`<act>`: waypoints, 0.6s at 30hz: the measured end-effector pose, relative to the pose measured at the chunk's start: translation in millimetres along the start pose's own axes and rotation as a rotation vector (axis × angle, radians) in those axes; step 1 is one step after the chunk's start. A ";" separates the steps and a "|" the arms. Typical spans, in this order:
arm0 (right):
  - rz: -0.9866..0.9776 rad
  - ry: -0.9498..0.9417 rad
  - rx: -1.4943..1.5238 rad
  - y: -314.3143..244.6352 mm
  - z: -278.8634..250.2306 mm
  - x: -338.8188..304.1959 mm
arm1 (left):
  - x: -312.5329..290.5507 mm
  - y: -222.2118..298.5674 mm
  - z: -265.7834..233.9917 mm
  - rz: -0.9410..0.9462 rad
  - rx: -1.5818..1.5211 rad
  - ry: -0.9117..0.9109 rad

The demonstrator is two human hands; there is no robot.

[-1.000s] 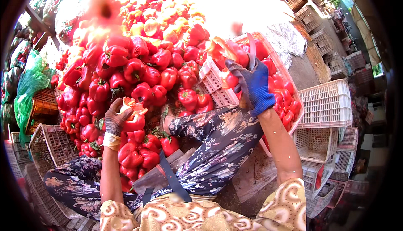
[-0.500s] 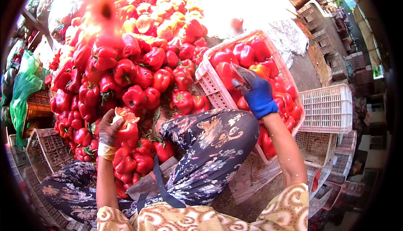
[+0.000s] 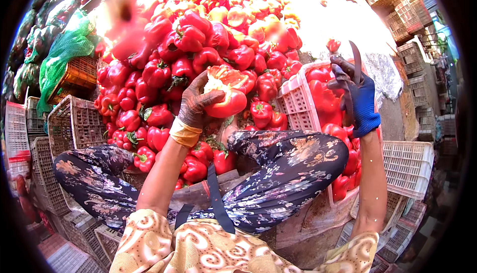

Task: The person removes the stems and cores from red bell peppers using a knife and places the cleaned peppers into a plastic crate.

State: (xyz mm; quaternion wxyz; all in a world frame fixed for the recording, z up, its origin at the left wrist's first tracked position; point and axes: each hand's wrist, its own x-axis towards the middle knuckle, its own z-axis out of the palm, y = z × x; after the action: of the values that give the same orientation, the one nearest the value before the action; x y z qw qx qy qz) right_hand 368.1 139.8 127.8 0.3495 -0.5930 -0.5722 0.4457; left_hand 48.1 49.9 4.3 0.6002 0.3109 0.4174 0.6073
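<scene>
**Left hand (image 3: pixel 196 99) on a red pepper (image 3: pixel 229 105), right hand (image 3: pixel 365 105) on a knife (image 3: pixel 356 62)**

So from where I'm standing, the left hand's clamped round the side of the pepper, one digit laid across it, torn pale top facing up. That forearm slants inward, the yellowish cuff (image 3: pixel 185 132) at the wrist. The right forearm runs nearly straight up, blue glove closed on the knife, blade pointing up; the fingers blur into the handle, so I can't swear to the exact grip.

Room-wise: the pepper hangs at the near edge of the big pepper pile (image 3: pixel 159 74), well apart from the pink crate's (image 3: pixel 299 106) slatted wall. The right hand's over the crate's right side. The right knee (image 3: pixel 330 151) crowds its near left corner, and a white crate (image 3: pixel 407 166) sits just beside it on the right.
</scene>
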 end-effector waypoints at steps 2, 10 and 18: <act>-0.011 -0.144 0.060 -24.4 35.6 -18.0 | 2.2 15.1 23.8 0.121 0.002 0.033; 0.129 -0.458 0.314 -33.7 122.7 -64.3 | -8.1 21.9 45.1 0.356 0.140 0.022; -0.055 -0.337 0.107 14.8 148.2 -61.3 | -15.0 16.6 39.2 0.341 0.603 0.100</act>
State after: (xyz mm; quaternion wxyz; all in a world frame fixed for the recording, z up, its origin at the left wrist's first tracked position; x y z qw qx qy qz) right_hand 239.2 63.4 68.9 0.2918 -0.4744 -0.6142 0.5591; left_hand 76.0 41.4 38.8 0.3501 0.5094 0.5489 0.5628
